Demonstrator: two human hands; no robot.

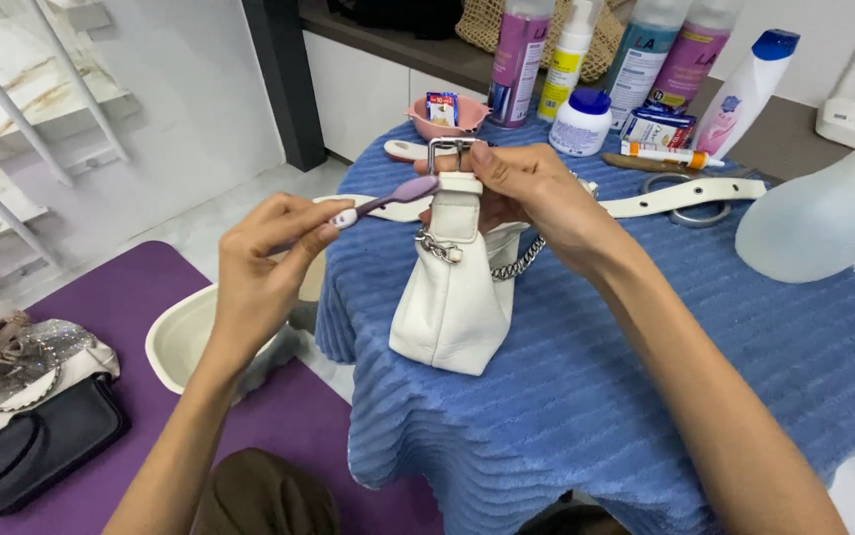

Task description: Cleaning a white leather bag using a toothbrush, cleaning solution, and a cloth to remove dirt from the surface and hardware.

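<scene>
The person holds a small white bag (452, 297) upright on the worktop (645, 367), which is covered with a blue ribbed cloth. The right hand (526, 193) is clamped on the top of the bag, the fingers closed around the strap tab just under the metal buckle (450, 149). The left hand (264, 263) is closed on the handle of a purple toothbrush (388, 198), and the head of the brush lies against the left side of the tab, near the buckle. To do this brushing well, it seems best that the right hand keeps the tab tight and still, so that the leather does not fold under the brush. The strokes should probably be short and light, along the seam, because hard pressure could scratch the white surface or push dirt into the stitches. The bristles should likely stay away from the chain (507, 263) that hangs beside the bag, since they may catch in the links. The bag leans a little toward the near edge of the worktop, so a firm hold matters there. Behind the bag stand several bottles (521, 59), a white jar (581, 121) and a pink bowl (444, 114); to the right of the bag lie a white strap (685, 195) and a frosted bottle (824, 213). Left of the bag, lower down, a cream basin (179, 337) sits on a purple mat (140, 287).
</scene>
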